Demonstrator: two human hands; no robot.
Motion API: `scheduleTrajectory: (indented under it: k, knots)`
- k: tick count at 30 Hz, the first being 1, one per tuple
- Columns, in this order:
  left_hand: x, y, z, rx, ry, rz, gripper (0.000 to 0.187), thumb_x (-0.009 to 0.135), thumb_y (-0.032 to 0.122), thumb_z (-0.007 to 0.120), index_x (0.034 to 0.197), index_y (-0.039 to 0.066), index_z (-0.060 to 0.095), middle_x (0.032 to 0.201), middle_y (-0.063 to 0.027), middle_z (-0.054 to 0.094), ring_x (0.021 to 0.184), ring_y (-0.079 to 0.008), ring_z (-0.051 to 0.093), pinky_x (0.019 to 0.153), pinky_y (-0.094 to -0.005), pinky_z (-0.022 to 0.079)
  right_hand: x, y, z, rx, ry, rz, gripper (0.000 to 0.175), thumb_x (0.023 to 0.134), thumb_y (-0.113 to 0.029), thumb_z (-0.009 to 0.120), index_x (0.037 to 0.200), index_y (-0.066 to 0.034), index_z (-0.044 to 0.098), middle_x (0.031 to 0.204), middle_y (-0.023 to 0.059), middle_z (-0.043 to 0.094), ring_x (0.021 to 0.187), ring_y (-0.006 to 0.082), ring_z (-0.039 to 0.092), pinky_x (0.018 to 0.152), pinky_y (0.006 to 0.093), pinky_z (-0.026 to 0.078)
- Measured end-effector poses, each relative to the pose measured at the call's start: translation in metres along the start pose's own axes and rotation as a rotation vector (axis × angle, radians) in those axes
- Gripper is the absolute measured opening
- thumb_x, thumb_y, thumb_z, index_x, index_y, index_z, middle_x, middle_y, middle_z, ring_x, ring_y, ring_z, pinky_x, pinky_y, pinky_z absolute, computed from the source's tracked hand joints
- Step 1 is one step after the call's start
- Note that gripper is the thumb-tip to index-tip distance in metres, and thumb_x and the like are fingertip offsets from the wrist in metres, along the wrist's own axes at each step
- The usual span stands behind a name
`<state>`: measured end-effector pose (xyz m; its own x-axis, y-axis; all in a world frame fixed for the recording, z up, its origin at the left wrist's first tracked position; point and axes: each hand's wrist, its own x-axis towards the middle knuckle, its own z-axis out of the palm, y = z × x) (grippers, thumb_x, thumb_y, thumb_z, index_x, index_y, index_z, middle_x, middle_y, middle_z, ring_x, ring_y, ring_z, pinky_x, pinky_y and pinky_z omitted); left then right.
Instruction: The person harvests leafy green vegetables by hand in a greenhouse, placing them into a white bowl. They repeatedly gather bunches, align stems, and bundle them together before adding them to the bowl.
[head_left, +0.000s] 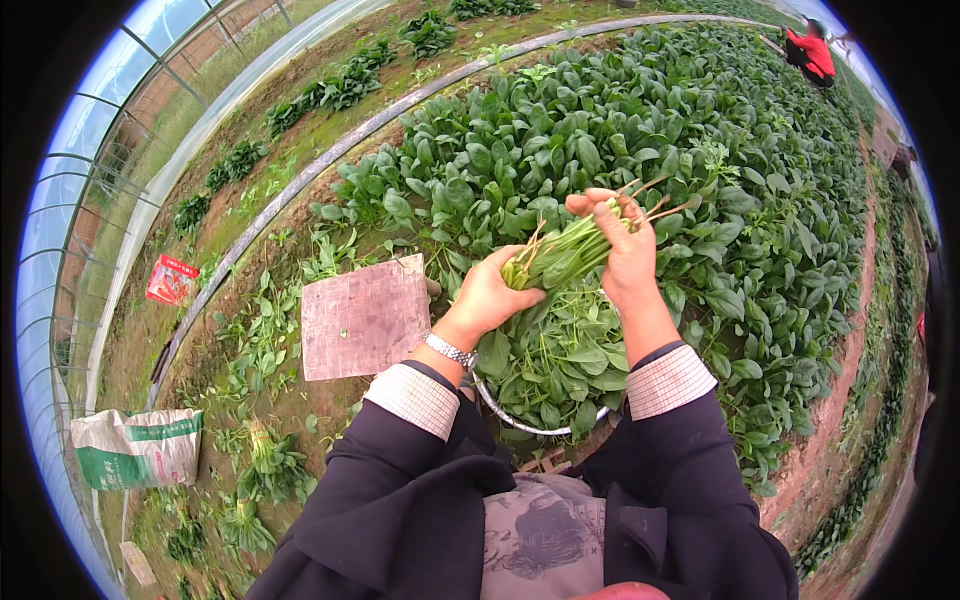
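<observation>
Both of my hands hold a bunch of leafy greens, likely spinach (562, 259), by its pale green stems, with thin reddish roots sticking out at the upper right. My left hand (495, 289) grips the lower left side of the bunch, a metal-band watch (450, 350) on that wrist. Around the root end, my right hand (624, 240) has its thumb across the stems. Below the hands is a round basin (525, 427) with a pale rim, filled with loose green leaves (577, 360).
A dense bed of leafy plants (600, 135) spreads ahead and right. At left lie a square board (364, 319), a white-green sack (139, 450), a red packet (172, 280), tied bunches (274, 465) and a long hose (300, 180). A person in red (811, 52) crouches far right.
</observation>
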<state>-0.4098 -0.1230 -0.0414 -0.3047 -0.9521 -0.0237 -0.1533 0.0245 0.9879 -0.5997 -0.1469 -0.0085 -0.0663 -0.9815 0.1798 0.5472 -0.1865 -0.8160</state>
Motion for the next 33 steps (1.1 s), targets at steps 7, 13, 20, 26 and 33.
scheduleTrajectory:
  k: [7, 13, 20, 26, 33]
  knots:
    - [-0.004, 0.018, -0.014, -0.383, 0.031, -0.151, 0.077, 0.072, -0.003, 0.072, 0.138, 0.009, 0.036, 0.110, -0.0073, 0.051, 0.075, -0.0115, 0.056, 0.053, -0.0227, 0.049, 0.012, -0.022, -0.028, -0.588, 0.002, -0.262, 0.007, 0.084, -0.008, 0.065, 0.086, -0.0023, 0.061, 0.080, 0.0037, 0.065, 0.071, 0.0094, 0.059, 0.066, 0.0234, 0.048]
    - [0.003, 0.011, 0.019, -0.539, -0.011, 0.063, 0.069, 0.068, -0.007, 0.071, 0.129, 0.006, 0.043, 0.107, -0.0021, 0.053, 0.094, -0.0117, 0.055, 0.077, -0.0248, 0.049, -0.017, 0.032, 0.019, -0.316, -0.112, 0.217, 0.040, 0.079, -0.037, 0.072, 0.096, -0.0022, 0.061, 0.086, 0.0009, 0.062, 0.074, 0.0073, 0.054, 0.070, 0.0229, 0.045]
    - [0.016, -0.011, 0.027, -0.067, 0.197, 0.117, 0.078, 0.070, -0.007, 0.069, 0.136, 0.007, 0.029, 0.120, -0.0066, 0.050, 0.109, -0.0167, 0.050, 0.094, -0.0296, 0.041, -0.025, 0.048, 0.022, -0.128, -0.183, 0.170, 0.049, 0.079, -0.042, 0.070, 0.105, -0.0008, 0.060, 0.097, 0.0025, 0.062, 0.087, 0.0101, 0.056, 0.083, 0.0247, 0.044]
    - [0.016, -0.014, 0.020, -0.115, -0.065, 0.197, 0.100, 0.068, -0.006, 0.068, 0.145, 0.006, 0.006, 0.134, -0.0137, 0.037, 0.120, -0.0233, 0.043, 0.100, -0.0324, 0.036, -0.028, 0.049, 0.022, -0.467, -0.112, 0.051, 0.036, 0.069, -0.022, 0.074, 0.091, -0.0012, 0.055, 0.083, 0.0051, 0.062, 0.074, 0.0099, 0.055, 0.069, 0.0271, 0.048]
    - [0.014, 0.006, 0.028, -0.537, -0.256, -0.058, 0.086, 0.063, -0.002, 0.068, 0.140, 0.009, 0.032, 0.119, -0.0022, 0.050, 0.102, -0.0132, 0.053, 0.085, -0.0270, 0.046, -0.034, 0.036, 0.012, -0.330, -0.081, 0.096, 0.037, 0.062, -0.020, 0.070, 0.092, -0.0009, 0.061, 0.082, 0.0053, 0.062, 0.070, 0.0119, 0.056, 0.070, 0.0277, 0.048]
